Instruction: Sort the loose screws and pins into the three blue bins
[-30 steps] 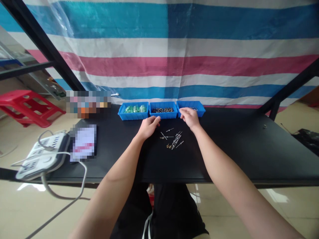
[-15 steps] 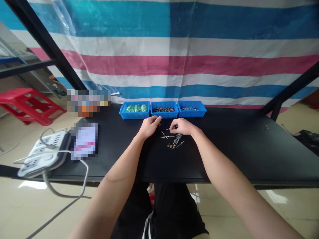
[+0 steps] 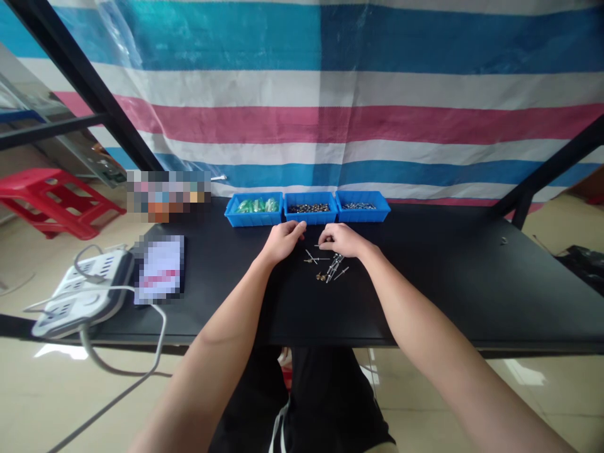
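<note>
My right hand (image 3: 344,239) is low over the black table, its thumb and fingertips pinched on a thin silver blind rivet whose pin pokes out to the left. My left hand (image 3: 284,240) rests on the table with fingers curled and thumb against them; whatever they hold, if anything, is hidden. Between and below the hands lie loose blind rivets (image 3: 334,268), several bunched side by side. A few more rivets (image 3: 317,258) lie crossed apart from these. Two small brass-coloured fasteners (image 3: 321,276) sit left of the bunch.
Behind the hands stand three blue bins: one with green-and-clear packets (image 3: 257,206), one with brassy fasteners (image 3: 309,208), one with silver rivets (image 3: 359,206). A power strip (image 3: 85,289) with cables and a blurred flat item (image 3: 160,269) lie left. A small metal piece (image 3: 504,240) lies far right.
My right hand has shifted slightly left, its fingertips closing over the rivet pin that lay beside them. My left hand has hardly moved.
</note>
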Motion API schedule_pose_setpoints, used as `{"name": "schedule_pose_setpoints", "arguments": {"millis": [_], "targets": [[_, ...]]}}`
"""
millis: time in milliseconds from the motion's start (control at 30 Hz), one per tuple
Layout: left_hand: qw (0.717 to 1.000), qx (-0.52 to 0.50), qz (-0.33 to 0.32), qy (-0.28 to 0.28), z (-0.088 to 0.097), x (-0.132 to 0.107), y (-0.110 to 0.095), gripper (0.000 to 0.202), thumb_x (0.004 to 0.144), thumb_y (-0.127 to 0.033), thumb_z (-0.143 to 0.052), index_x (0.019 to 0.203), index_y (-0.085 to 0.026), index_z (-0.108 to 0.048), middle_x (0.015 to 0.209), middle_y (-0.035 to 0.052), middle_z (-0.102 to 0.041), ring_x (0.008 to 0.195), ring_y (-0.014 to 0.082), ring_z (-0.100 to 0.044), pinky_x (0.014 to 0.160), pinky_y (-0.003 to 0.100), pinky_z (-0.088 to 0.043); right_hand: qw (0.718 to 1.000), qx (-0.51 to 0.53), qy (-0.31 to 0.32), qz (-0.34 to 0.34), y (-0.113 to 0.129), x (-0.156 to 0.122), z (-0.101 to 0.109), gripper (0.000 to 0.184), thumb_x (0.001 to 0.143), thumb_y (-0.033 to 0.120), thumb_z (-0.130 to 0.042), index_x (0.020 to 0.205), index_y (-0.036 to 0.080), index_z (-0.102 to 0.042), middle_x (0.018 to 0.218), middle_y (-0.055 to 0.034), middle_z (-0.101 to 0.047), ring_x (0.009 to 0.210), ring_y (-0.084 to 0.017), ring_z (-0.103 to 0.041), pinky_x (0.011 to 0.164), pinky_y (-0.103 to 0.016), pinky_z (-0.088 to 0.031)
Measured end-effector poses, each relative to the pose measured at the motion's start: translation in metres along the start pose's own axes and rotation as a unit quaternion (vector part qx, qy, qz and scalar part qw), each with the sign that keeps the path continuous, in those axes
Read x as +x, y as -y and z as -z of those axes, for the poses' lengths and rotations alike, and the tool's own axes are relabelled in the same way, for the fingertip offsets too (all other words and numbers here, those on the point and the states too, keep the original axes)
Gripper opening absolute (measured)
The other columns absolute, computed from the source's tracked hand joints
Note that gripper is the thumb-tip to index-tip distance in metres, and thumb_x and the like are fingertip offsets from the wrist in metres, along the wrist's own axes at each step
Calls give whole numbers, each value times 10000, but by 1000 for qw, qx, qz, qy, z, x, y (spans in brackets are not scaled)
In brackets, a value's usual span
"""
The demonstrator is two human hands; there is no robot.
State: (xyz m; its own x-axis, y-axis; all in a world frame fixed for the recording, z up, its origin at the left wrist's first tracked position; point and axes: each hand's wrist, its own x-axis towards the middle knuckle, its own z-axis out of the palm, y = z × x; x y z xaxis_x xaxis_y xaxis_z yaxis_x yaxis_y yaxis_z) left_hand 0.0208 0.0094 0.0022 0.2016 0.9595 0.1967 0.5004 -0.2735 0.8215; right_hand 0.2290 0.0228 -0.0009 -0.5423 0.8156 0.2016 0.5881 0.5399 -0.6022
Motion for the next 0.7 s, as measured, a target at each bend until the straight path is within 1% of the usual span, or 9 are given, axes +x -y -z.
{"name": "schedule_pose_setpoints", "arguments": {"millis": [67,133,233,333,433,600,700], "targets": [[1000,8,-4,3,1,-1,-2,521,840,-634,-423,760,-170,-647,705,42,-673,647,157,-577,651,274,-438,1000,1,-23,14,1,0,-1,27,733,197,-665,728,196,-691,751,-12,-595,671,-127,-542,649,-250,-393],[1000,13,-14,9,1,-2,-4,478,835,-602,-457,741,-170,-639,708,35,-669,653,154,-570,653,272,-431,998,19,-52,19,3,0,-2,59,781,225,-624,768,193,-672,772,-16,-614,681,-128,-549,658,-253,-393],[999,4,-33,23,2,-3,-6,387,807,-534,-536,800,-164,-652,752,33,-669,674,148,-560,654,267,-427,995,61,-74,10,10,-1,-5,110,833,265,-570,844,194,-653,734,-7,-644,627,-122,-546,630,-250,-392],[998,-12,-50,44,1,-4,-7,351,790,-487,-570,864,-157,-666,797,39,-671,696,146,-559,659,266,-430,994,82,-72,12,17,-1,-9,123,835,285,-575,849,191,-652,689,-1,-651,595,-121,-551,607,-242,-398],[996,-33,-57,62,0,-4,-6,340,781,-467,-581,870,-151,-667,819,48,-673,707,150,-564,669,273,-439,991,93,-93,30,22,-1,-12,126,838,292,-578,836,192,-654,733,-18,-678,633,-131,-590,620,-240,-417],[997,-31,-54,53,0,-2,-4,310,775,-444,-585,839,-151,-666,802,44,-669,697,146,-560,676,280,-442,986,97,-135,31,22,-1,-16,128,833,312,-593,847,203,-657,746,-32,-691,661,-151,-628,652,-258,-446],[998,-19,-48,46,1,-1,-4,298,779,-434,-571,816,-152,-661,788,42,-667,709,156,-566,682,282,-443,984,110,-141,25,19,0,-17,122,808,319,-629,853,211,-664,727,-23,-686,653,-152,-624,659,-264,-451]]}}
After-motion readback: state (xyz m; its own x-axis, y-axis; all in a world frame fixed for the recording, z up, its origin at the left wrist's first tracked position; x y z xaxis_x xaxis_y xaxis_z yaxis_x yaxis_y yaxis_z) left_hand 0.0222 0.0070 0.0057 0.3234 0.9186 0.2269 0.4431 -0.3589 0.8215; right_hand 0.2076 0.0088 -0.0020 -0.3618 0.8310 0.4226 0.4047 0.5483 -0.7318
